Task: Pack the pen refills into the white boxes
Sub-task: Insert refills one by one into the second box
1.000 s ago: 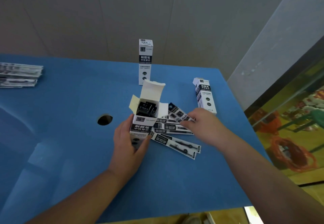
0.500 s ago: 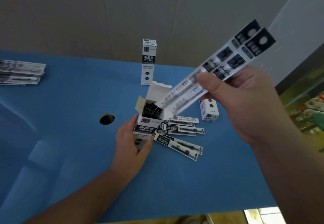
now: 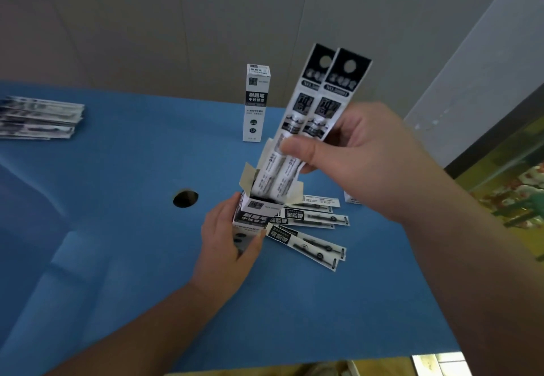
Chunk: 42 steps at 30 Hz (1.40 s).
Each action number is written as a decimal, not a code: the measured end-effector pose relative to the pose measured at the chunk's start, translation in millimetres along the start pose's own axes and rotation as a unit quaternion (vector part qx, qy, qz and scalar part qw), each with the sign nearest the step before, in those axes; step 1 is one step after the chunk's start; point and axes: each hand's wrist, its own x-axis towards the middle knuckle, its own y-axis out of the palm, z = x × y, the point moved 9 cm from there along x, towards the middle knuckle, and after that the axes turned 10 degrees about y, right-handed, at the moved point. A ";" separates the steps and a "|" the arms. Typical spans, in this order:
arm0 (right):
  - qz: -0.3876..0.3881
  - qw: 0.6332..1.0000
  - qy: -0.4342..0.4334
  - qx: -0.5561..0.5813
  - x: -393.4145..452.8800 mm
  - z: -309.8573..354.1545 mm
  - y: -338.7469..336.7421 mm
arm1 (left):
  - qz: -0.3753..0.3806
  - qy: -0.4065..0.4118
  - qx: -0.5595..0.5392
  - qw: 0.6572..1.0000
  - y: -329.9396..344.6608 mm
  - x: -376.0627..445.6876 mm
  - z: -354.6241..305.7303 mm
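An open white box point(image 3: 255, 213) stands upright on the blue table point(image 3: 117, 169), its flaps spread. My left hand point(image 3: 228, 246) grips its lower part from the near side. My right hand point(image 3: 362, 157) pinches two packaged pen refills point(image 3: 318, 101) side by side, nearly upright, with their lower ends inside the box's mouth. Several more packaged refills point(image 3: 312, 228) lie flat on the table just right of the box.
A closed white box point(image 3: 256, 101) stands upright at the table's far edge. Another white box point(image 3: 351, 199) lies mostly hidden behind my right wrist. A stack of refill packets point(image 3: 41, 121) sits far left. A round hole point(image 3: 185, 198) opens in the table left of the box.
My right hand picked two refills off the table, raised them, then swung them from a slant to nearly upright and lowered their ends into the open box. The left hand stayed on the box.
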 end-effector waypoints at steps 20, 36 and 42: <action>-0.014 0.999 -0.037 0.023 0.0 13.8 -6.0 | 0.005 -0.009 -0.012 1.000 0.7 2.0 4.2; 0.044 0.998 0.036 0.032 7.5 -16.9 3.5 | -0.003 -0.007 -0.020 1.000 0.8 0.5 3.8; 0.083 0.993 0.049 -0.070 9.5 -22.5 29.0 | 0.005 -0.002 -0.014 1.000 3.3 0.9 8.9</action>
